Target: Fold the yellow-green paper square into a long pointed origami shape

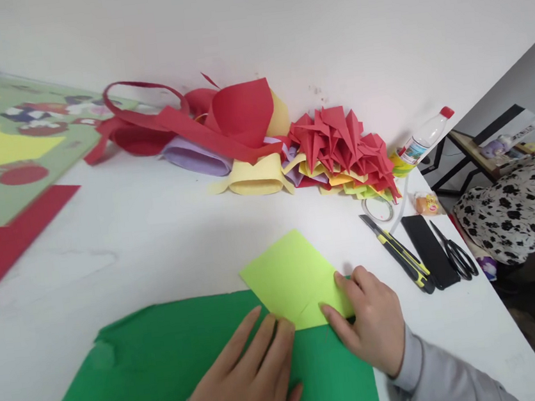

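A lime-green sheet of paper (295, 274) lies over the far edge of a larger dark green sheet (178, 346). Its near edge runs straight, and its far corner points toward the wall. My left hand (249, 376) rests with fingers stretched out, the fingertips touching the lime paper's near left edge. On the paper's right side, my right hand (372, 317) pinches the corner between thumb and fingers. Part of that corner is hidden by the fingers.
Folded red paper pieces (333, 141), paper rolls (255, 176) and a bottle (427, 137) stand along the wall. At right lie tape (378, 209), a utility knife (399, 253), a black phone-like slab (430, 249) and scissors (457, 256). A person in patterned clothing (523, 203) is beyond the table edge.
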Available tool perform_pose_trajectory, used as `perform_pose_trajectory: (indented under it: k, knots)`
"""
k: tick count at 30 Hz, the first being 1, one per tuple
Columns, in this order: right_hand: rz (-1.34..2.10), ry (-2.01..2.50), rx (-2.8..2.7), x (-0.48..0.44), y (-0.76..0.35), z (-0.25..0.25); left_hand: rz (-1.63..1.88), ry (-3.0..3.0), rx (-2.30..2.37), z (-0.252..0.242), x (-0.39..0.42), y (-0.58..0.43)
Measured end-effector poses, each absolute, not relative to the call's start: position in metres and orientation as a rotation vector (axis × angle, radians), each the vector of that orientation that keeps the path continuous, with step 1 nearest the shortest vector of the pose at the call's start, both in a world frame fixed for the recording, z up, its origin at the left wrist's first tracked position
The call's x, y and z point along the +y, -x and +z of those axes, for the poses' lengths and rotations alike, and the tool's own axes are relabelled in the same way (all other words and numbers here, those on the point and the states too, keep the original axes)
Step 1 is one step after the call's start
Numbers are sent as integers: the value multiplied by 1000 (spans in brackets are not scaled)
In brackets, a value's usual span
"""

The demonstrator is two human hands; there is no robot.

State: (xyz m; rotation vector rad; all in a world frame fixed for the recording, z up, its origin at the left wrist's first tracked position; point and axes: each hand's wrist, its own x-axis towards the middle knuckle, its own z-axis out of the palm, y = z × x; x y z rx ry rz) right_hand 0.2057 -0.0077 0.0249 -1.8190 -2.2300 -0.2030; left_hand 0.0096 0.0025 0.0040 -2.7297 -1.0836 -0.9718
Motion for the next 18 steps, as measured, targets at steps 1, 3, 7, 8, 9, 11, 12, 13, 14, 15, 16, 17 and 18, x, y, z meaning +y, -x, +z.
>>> perform_pose_trajectory:
  k: [1,3,7,8,9,11,12,13,14,15,16,17,18]
  knots:
    - [-217,1824,-2236,-8,-205,25,-968,2734,-1083,4,3,-10]
    - [-237,1843,-2241,-8,-203,27,-1035,2716,-1054,1,4,-10]
    - [-252,1898,-2215,-8,-196,32,-1049,2843,-946,-8,6,-9]
    - [-264,1911,-2208,-8,-194,33,-1029,2883,-930,-9,5,-8]
    - [-278,1923,-2202,-9,-192,34,-1015,2910,-926,-10,5,-7]
    - [-298,1949,-2197,-10,-189,35,-1033,2916,-941,-11,5,-7]
    - [-300,1959,-2198,-10,-188,35,-1043,2914,-953,-11,5,-7]
    - [-297,1965,-2203,-10,-188,35,-1076,2895,-959,-10,6,-8]
    - [-292,1966,-2210,-11,-188,35,-1114,2873,-959,-8,7,-9]
    - [-287,1965,-2218,-11,-188,35,-1142,2855,-957,-7,8,-10]
    - [-282,1963,-2225,-11,-188,35,-1166,2837,-949,-5,10,-11]
    - [-279,1962,-2228,-11,-189,35,-1184,2822,-933,-3,12,-13]
    - [-277,1962,-2228,-10,-189,34,-1193,2809,-910,-1,14,-14]
